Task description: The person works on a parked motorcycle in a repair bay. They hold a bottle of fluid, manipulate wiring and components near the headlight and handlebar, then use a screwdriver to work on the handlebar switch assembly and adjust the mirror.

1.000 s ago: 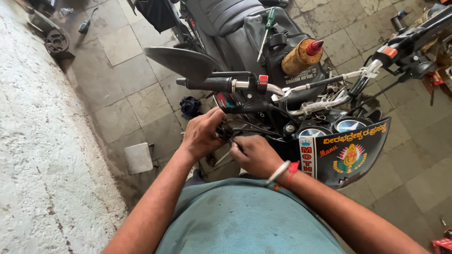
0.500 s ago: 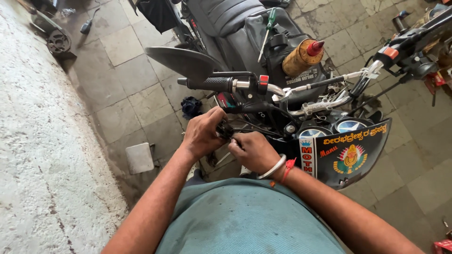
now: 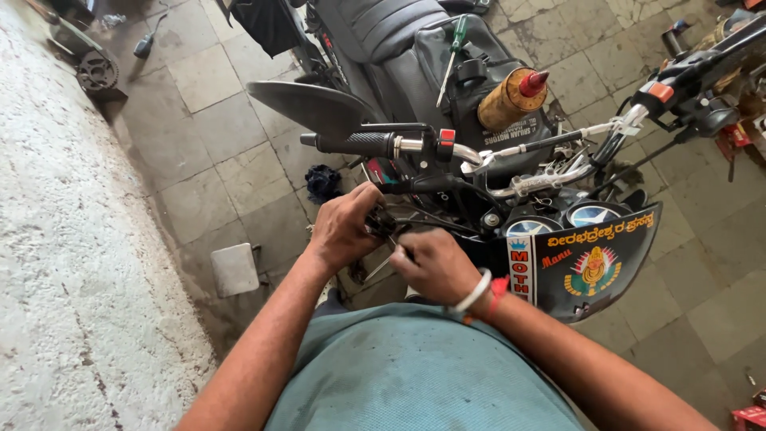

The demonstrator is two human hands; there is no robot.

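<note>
Tiled workshop floor under a motorcycle (image 3: 447, 88), left hand (image 3: 345, 227) fingers clenched round a small dark part (image 3: 381, 223), right hand (image 3: 435, 267) pinching a thin tool (image 3: 383, 262) beneath it

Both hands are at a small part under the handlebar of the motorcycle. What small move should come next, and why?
Probably keep the left hand steady on the small dark part and turn the thin tool a little with the right hand. The part sits low under the handlebar, the hands nearly meet there, and the tool's tip is hidden.
</note>
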